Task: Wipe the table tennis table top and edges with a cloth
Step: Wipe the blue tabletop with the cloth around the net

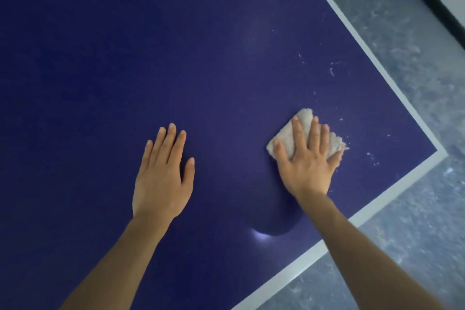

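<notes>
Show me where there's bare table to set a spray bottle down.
Bare blue table top stretches beyond and beside the left hand. Busier on the other side: the right hand presses the cloth flat, with white specks between it and the white edge line.

The worktop (176, 58) is deep blue with a white border stripe along its edges and pale specks toward the right of the frame; the cloth (305, 133) is fluffy off-white; the floor (415, 108) is mottled grey-blue, marbled
</notes>
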